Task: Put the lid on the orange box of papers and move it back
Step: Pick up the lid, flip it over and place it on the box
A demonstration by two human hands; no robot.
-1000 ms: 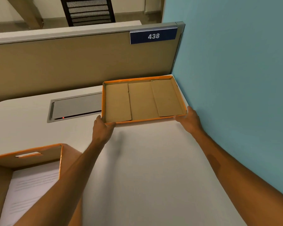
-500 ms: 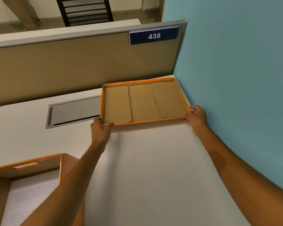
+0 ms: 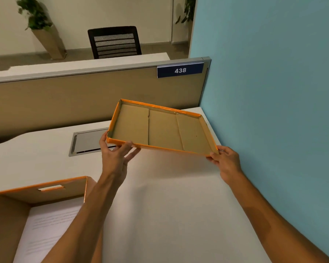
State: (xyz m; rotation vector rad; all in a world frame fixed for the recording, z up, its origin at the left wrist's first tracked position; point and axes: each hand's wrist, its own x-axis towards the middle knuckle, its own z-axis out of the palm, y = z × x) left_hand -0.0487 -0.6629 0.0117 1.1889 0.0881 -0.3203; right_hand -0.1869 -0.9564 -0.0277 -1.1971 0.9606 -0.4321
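The orange lid (image 3: 161, 130) is upside down, brown cardboard inside facing up, and is held in the air above the far right of the desk, tilted with its left end higher. My left hand (image 3: 115, 154) grips its near left corner. My right hand (image 3: 226, 160) grips its near right corner. The open orange box (image 3: 46, 188) stands at the lower left, its far wall with a handle slot showing, and white printed papers (image 3: 46, 228) lie inside it. My left forearm crosses in front of the box's right side.
The white desk (image 3: 169, 205) ends at a tan partition (image 3: 65, 103) with a "438" sign (image 3: 179, 70) at the back and a blue wall (image 3: 273, 92) on the right. A grey cable flap (image 3: 87, 139) is set into the desk under the lid's left end. A black chair (image 3: 114, 42) stands beyond.
The lid has been lifted off the desk and tilted, left end up, held in both hands. My view has risen, showing the chair and plants beyond the partition.
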